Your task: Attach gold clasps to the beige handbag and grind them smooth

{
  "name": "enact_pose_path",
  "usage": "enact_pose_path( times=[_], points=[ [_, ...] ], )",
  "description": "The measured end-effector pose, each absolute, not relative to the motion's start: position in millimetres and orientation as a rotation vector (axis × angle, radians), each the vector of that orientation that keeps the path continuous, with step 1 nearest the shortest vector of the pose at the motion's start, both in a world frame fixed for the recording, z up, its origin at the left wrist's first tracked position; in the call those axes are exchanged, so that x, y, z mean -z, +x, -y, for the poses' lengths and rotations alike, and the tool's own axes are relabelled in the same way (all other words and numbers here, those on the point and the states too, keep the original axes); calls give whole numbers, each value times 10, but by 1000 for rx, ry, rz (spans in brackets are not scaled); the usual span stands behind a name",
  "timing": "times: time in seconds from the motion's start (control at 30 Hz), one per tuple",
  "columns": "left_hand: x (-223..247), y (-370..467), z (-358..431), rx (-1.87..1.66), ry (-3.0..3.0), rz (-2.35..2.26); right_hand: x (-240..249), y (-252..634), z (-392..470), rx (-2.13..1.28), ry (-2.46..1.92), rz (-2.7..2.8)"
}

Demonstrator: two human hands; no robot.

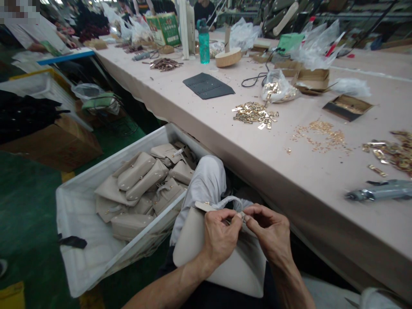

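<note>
Your left hand [222, 236] and right hand [270, 231] pinch the clasp [242, 216] on the soft, light bag [231, 266]; support its stiff top edge.

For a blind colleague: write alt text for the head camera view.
A person's left hand and right hand pinch a small fitting at the top edge of a beige bag on their lap. To the left a white bin holds more beige bags; on the long table at right lie piles of gold hardware and a grey tool.
</note>
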State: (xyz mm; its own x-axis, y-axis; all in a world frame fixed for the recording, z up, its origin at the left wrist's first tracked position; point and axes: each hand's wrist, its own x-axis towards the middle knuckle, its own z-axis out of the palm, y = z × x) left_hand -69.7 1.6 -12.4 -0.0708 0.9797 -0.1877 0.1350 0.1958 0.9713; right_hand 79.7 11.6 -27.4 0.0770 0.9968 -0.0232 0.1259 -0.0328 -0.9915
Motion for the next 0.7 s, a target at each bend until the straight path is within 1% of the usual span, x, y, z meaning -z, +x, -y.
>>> enact_pose_path(
  times=[0.33, 0.53, 0.7],
  points=[
    [70, -672, -10, -1024, 1207, -1464, 370, 758, -148, -1190, -1340, 1095],
    [64, -682, -22, -1021, 1153, -1436, 404, 784, -161, -1319, -1329, 1037],
    [123, -714, -43, -996, 1059, -1285, 447, 835, -152, -1300, -1265, 1037]
  ],
)
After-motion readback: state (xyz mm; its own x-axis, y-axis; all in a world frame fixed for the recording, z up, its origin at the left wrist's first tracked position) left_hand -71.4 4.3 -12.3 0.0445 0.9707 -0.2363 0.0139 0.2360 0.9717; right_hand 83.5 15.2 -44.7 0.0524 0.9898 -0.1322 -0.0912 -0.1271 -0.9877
